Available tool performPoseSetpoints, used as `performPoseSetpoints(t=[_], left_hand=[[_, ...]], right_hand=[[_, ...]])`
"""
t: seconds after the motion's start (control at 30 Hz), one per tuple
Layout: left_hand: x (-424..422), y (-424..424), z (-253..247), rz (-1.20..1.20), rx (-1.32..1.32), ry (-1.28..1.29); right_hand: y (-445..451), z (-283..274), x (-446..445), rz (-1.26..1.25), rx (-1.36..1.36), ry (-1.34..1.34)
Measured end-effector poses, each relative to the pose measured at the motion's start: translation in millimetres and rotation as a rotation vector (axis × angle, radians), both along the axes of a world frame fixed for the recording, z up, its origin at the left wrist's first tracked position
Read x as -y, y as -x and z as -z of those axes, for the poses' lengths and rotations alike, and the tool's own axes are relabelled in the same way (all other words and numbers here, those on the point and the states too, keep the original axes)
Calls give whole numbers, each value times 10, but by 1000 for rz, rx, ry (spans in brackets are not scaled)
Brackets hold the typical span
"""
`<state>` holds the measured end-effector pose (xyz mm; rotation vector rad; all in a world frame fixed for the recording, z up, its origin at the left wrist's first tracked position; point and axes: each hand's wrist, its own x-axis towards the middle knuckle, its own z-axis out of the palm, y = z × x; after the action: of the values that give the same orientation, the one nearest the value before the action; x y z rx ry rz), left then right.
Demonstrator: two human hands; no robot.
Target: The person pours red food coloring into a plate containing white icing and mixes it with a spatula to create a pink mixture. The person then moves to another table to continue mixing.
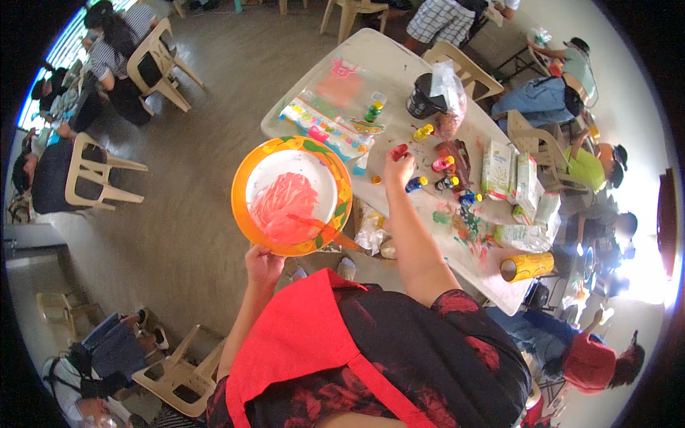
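My left hand [264, 266] grips the near rim of a plate [242, 182] with an orange, leaf-patterned border and a white centre. Streaky coral-pink paint [286, 206] covers much of its lower middle. An orange plastic utensil [329, 232] lies across the plate, its end sticking out past the right rim. Over the table, my right hand [401, 170] has its fingers around a small red paint bottle [398, 152]. A small orange cap [376, 180] rests near that hand. Close by are a yellow paint bottle [423, 132], a pink one [443, 162] and a blue one [416, 184].
The paint-stained white table [369, 48] also bears a green bottle [374, 111], a black bucket [425, 96], a plastic bag [450, 99], cartons [497, 168] and a yellow cylinder [527, 267]. Plastic chairs [155, 59] and several seated people surround the area.
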<state>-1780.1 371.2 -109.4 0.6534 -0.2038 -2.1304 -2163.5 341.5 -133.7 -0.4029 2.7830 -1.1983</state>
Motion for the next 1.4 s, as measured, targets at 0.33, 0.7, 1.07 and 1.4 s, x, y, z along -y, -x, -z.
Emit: performPoseSetpoints(t=[0.33,0.7,1.07,1.4], left_hand=[[55,150,-227,4,-21,-17],[80,295,-308,14,-25,-2],[22,409,-551,73,-42,23],[-20,390,-590,106,-49,9]], right_hand=[[105,-56,41,-61,-189,252],[-1060,-1425,-200,-1061,-467,332],[-1384,-1616,-368,-1407,-638,128],[-1468,-1642,-428,-1416,-714,97]])
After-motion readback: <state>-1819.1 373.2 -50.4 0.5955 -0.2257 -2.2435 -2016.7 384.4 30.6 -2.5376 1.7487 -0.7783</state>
